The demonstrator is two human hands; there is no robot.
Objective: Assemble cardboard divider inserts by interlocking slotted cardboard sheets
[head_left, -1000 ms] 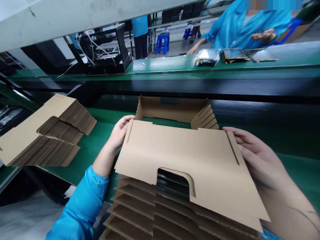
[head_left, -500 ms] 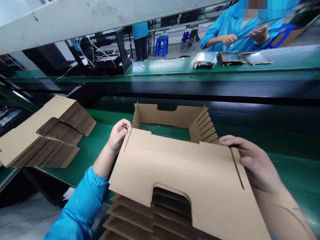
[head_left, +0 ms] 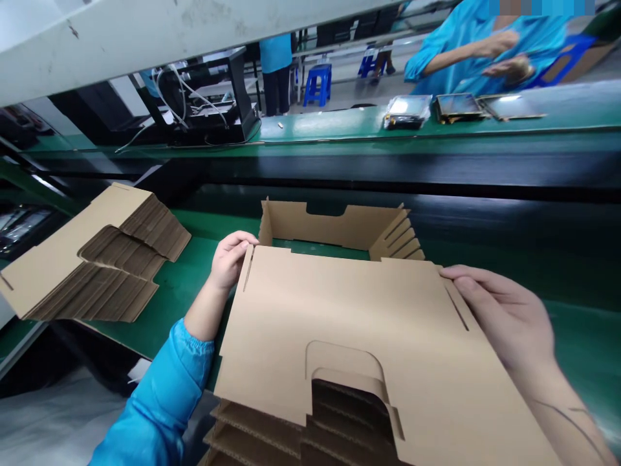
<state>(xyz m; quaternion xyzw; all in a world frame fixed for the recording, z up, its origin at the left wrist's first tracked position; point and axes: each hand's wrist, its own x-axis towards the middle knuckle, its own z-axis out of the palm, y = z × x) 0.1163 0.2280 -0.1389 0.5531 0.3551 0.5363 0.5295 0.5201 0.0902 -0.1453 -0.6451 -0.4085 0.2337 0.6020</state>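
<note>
A flat slotted cardboard panel (head_left: 349, 310) with an arched cut-out lies between my hands, above a stack of like panels (head_left: 272, 433) at the bottom of the view. My left hand (head_left: 228, 259) grips the panel's far left corner by a slot, fingers curled. My right hand (head_left: 504, 317) holds the panel's right edge, fingers stretched along it by the other slot. Just beyond the panel stands a partly built cardboard frame (head_left: 334, 226) with several slotted dividers at its right end.
A second stack of cardboard panels (head_left: 87, 259) lies at the left on the green bench (head_left: 194, 272). Beyond a dark conveyor channel, a far green bench (head_left: 339, 126) holds flat devices (head_left: 456, 103), where a person in blue (head_left: 485, 45) works. A black machine (head_left: 208, 110) stands at the back left.
The panel has dropped a little and shifted toward me, with both hands still on it. The person across the bench has moved their arms.
</note>
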